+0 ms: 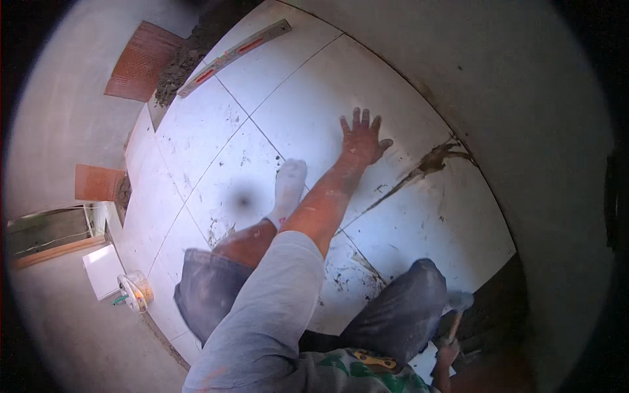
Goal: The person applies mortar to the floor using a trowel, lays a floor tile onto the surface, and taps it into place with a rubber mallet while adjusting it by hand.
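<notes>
My left hand [359, 139] rests with fingers spread on a white floor tile [308, 98], beside a wet brown mortar smear [434, 160] that runs along the seam to its right. At the lower right, my right hand [447, 352] grips the wooden handle of a mallet [458, 302] with a grey head, beside my bent knee. My socked foot [288, 183] rests on the tiles left of my left arm. Dark specks and dried smears are scattered over the tiles around me.
A long level [234, 57] lies at the back left near a mortar pile [175, 71]. Reddish ribbed tiles [134, 62] lie along the left, with a white bucket [136, 291] and loose white tile [101, 272] lower down. A grey wall [517, 118] curves along the right.
</notes>
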The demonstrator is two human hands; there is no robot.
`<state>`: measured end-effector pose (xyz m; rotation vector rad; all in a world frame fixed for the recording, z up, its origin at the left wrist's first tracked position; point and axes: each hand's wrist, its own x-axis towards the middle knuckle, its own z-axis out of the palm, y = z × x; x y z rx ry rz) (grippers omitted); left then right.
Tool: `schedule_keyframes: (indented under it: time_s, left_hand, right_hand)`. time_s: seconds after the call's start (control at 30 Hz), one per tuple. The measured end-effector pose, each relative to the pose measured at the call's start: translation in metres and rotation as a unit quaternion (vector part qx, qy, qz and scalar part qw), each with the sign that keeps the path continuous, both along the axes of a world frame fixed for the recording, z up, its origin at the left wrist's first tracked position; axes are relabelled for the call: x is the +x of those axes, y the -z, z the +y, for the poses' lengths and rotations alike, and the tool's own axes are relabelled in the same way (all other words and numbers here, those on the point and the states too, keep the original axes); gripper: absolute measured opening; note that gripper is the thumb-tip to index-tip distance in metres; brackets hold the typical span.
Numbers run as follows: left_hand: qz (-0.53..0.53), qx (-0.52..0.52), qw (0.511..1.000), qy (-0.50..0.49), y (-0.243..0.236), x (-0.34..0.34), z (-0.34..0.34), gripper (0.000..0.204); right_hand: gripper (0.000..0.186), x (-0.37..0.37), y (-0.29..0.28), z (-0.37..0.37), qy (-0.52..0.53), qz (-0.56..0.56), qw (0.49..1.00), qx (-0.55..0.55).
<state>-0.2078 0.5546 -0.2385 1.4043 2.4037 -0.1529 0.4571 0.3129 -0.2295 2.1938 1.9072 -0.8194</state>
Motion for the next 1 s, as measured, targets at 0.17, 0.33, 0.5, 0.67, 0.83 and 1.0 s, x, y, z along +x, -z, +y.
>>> schedule_keyframes:
  time_s: [0.17,0.33,0.5,0.67,0.83,1.0]
  left_hand:
    - [-0.048,0.027,0.997,-0.058,0.036,-0.020,0.039,0.080]
    - [0.005,0.075,0.989,-0.130,0.081,-0.034,0.025,0.081]
    - [-0.004,0.097,0.985,-0.142,0.074,-0.020,0.047,0.082]
    - [-0.004,0.101,0.984,-0.149,0.091,-0.032,0.047,0.072]
    - [-0.008,0.096,0.984,-0.147,0.084,-0.038,0.038,0.070]
    - [-0.041,0.107,0.983,-0.145,0.076,-0.024,0.052,0.070]
  right_hand:
    - [0.023,-0.182,-0.042,0.171,0.017,0.079,0.996,-0.029]
    - [0.028,-0.410,-0.045,0.294,0.015,0.297,0.948,-0.115]
    - [0.046,-0.495,0.018,0.361,-0.112,0.266,0.953,-0.093]
    - [0.052,-0.559,0.045,0.369,-0.099,0.306,0.944,-0.072]
    - [0.047,-0.600,-0.012,0.370,-0.093,0.426,0.892,-0.119]
    - [0.035,-0.555,0.101,0.371,-0.268,0.194,0.939,0.091]
